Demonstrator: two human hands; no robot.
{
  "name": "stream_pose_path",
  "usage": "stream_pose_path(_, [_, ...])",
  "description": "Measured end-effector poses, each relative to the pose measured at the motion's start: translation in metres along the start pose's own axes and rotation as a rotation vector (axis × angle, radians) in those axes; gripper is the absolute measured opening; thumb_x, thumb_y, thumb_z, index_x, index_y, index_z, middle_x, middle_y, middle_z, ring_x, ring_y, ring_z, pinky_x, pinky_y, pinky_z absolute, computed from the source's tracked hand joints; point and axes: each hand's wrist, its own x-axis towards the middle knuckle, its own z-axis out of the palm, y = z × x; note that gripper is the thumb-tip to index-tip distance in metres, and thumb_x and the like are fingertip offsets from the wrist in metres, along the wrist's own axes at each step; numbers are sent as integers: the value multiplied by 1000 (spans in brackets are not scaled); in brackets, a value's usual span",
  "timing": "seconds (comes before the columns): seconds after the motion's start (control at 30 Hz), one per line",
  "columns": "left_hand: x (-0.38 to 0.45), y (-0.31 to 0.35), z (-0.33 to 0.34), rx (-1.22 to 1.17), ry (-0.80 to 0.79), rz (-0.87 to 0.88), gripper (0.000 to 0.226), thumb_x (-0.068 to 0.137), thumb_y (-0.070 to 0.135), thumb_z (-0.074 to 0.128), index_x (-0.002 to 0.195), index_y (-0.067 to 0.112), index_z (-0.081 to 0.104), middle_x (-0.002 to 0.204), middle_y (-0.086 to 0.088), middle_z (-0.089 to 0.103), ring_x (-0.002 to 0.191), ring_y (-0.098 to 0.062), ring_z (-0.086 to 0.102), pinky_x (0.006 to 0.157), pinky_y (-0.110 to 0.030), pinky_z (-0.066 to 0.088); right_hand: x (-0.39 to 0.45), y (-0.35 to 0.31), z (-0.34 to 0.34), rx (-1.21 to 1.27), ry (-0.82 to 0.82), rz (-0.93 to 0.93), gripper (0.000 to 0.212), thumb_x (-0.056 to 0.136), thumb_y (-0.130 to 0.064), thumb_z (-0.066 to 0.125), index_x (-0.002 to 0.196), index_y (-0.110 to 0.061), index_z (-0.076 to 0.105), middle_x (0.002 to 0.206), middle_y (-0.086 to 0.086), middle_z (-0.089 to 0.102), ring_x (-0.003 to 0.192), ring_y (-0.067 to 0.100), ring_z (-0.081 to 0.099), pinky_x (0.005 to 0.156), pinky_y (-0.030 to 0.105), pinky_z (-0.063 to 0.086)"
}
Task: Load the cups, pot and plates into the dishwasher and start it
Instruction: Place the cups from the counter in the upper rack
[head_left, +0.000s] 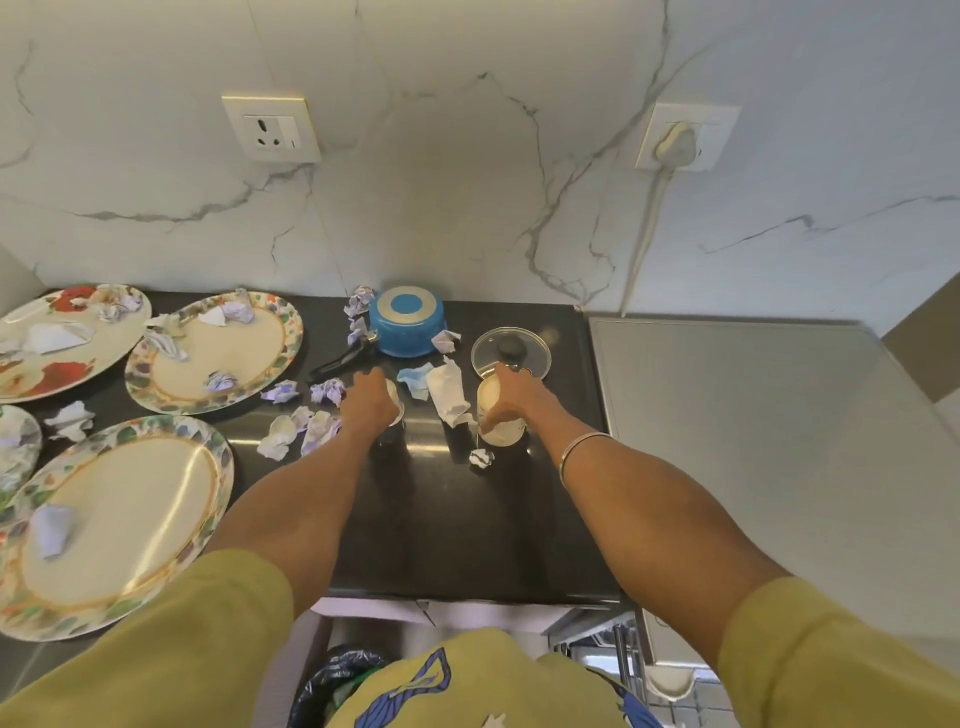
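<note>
On the black counter (447, 519) my left hand (370, 404) closes over a pale cup (395, 399), most of it hidden under my fingers. My right hand (511, 397) grips a second white cup (498, 415) by its rim and side. Behind them a blue pot (408, 322) stands upside down with its black handle pointing left. Its glass lid (511, 353) lies flat to the right. Three floral plates lie at the left: one at the back (62, 338), one in the middle (218, 353), one near me (114, 525). All carry crumpled paper.
Crumpled paper scraps (306, 421) and a white tissue (449, 395) litter the counter between the plates and cups. A steel surface (753, 441) adjoins at the right. Below me are a bin with a black bag (337, 680) and part of a dishwasher rack (623, 660).
</note>
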Motion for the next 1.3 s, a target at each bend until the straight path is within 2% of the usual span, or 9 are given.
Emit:
stream_pose_path(0.13, [-11,9,2,-4,16,-11,58,87,24,69,136,9,42,139,-20,42,122,-38,52,97,-44,47,-3,1,5,38,35,7,107,69,-38,86,151,-23,19,153,16,26,134,39,41,103,46,48])
stream_pose_path(0.37, [-41,14,4,-69,79,-15,51,91,29,65,133,9,45,138,-19,43,117,-38,55,94,-41,49,-19,2,12,83,146,2,105,69,-37,86,149,-21,20,151,16,31,131,38,45,101,43,46])
stream_pose_path(0.73, [-107,17,5,-130,157,-25,47,93,30,60,131,7,45,136,-20,43,116,-41,55,93,-44,48,-68,20,6,64,254,-38,99,68,-31,87,144,-18,25,143,17,39,126,39,49,98,44,48])
stream_pose_path(1.0, [-154,10,5,-116,110,61,52,91,31,64,133,8,44,136,-19,43,118,-39,54,93,-44,48,-130,16,25,97,263,20,105,66,-30,88,148,-19,24,144,17,38,128,39,46,101,48,47])
stream_pose_path(1.3, [-228,-29,4,-124,121,192,42,92,26,60,126,4,49,130,-21,45,114,-43,55,93,-46,45,-225,-6,79,159,311,115,98,65,-27,87,144,-19,29,139,18,41,126,41,46,97,49,47])
